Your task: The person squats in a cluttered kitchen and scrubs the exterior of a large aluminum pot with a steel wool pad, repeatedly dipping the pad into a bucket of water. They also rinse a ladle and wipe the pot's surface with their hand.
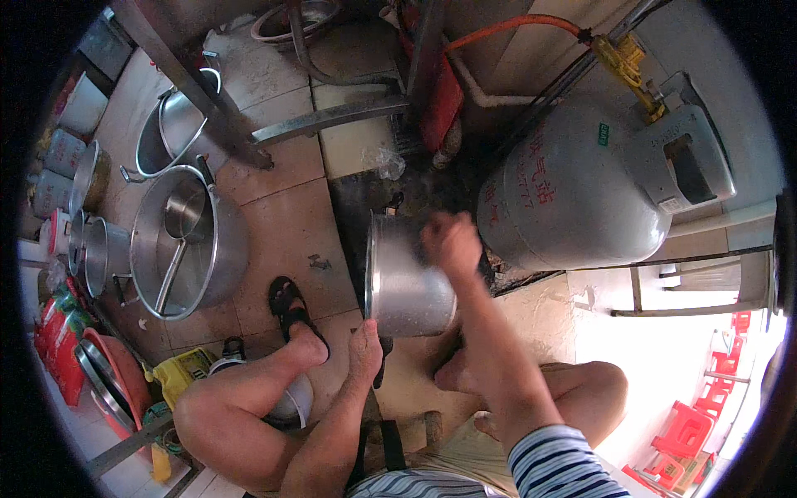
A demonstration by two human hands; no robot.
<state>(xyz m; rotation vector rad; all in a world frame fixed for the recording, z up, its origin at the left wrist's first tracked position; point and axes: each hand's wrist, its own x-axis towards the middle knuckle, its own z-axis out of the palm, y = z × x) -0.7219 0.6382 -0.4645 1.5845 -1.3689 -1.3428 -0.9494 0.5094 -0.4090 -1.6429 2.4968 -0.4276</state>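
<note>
A dull aluminium pot (414, 286) lies tilted on its side between my legs, its rim facing left. My left hand (366, 352) grips it near the rim at the lower end, where a dark handle shows beside the fingers. At the far end is another small dark handle (395, 201). My right hand (454, 246), blurred by motion, is bent over the pot's outer wall on the right. Its fingers look curled, but blur hides whether anything is in them.
A large grey gas cylinder (566, 187) with a yellow valve (629, 68) stands at the right. A big pot (230, 249) holding a long-handled ladle (171, 274) stands left, near another pot (146, 137). A metal frame leg (193, 87) rises ahead. A yellow jug (180, 373) sits by my left knee.
</note>
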